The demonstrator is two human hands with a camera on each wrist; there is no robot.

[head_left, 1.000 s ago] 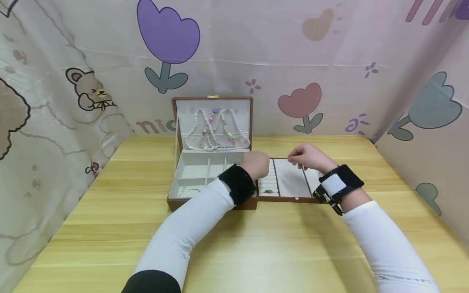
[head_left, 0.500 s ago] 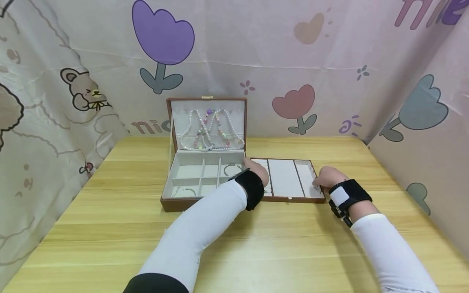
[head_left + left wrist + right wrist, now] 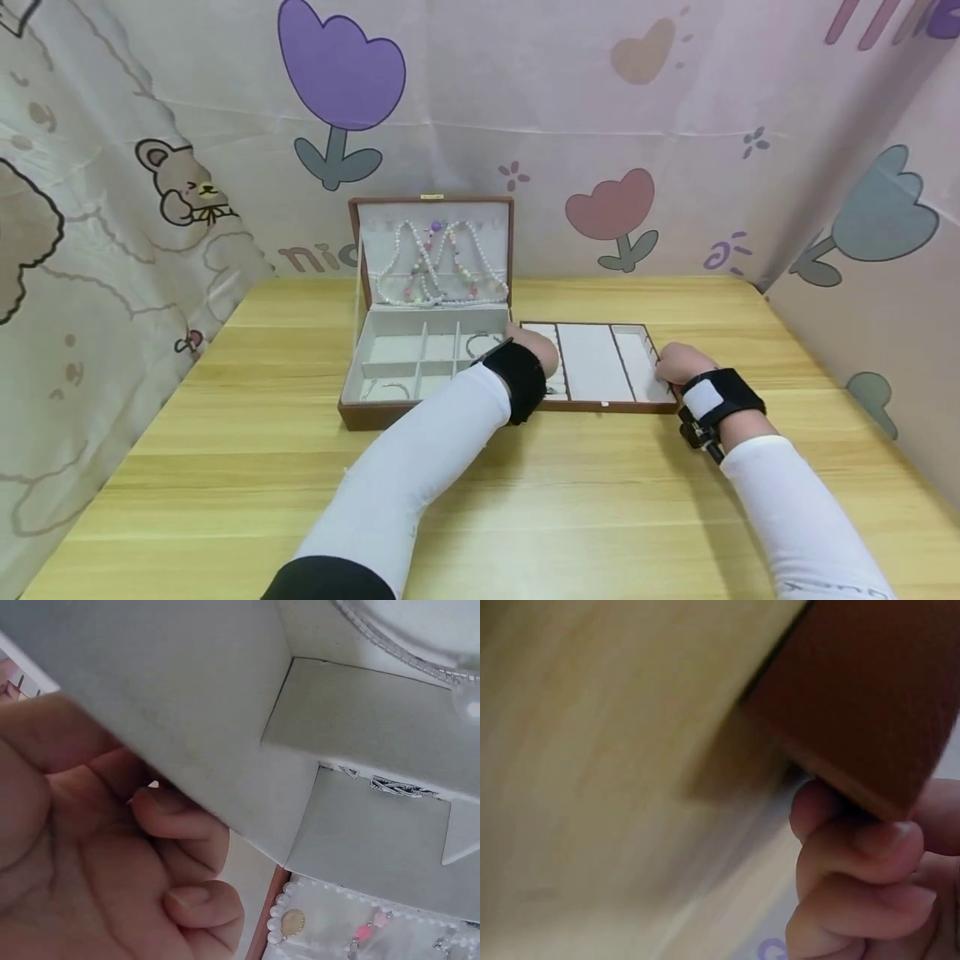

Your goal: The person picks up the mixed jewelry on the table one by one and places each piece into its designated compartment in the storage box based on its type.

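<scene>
In the head view my left hand [image 3: 538,348] is at the left end of a brown jewelry tray [image 3: 596,360], beside the right wall of an open jewelry box [image 3: 378,418]. The left wrist view shows that hand's fingers [image 3: 199,825] curled outside the box's pale wall [image 3: 187,742]; the tray edge at them is hidden. My right hand [image 3: 682,364] grips the tray's right end. Seen from the right wrist, its fingers [image 3: 855,915] curl under the tray's brown corner [image 3: 855,697]. A silvery bracelet [image 3: 405,651] lies in a box compartment.
Pearl and colored bead necklaces [image 3: 435,262] hang inside the raised lid. Another thin bracelet [image 3: 396,387] lies in the front left compartment. The wooden table [image 3: 585,492] carries box and tray, and a patterned cloth [image 3: 480,100] hangs behind.
My right hand has come down and right from above the tray to its right end. My left hand has shifted right, from over the box's right compartments to the tray's left end.
</scene>
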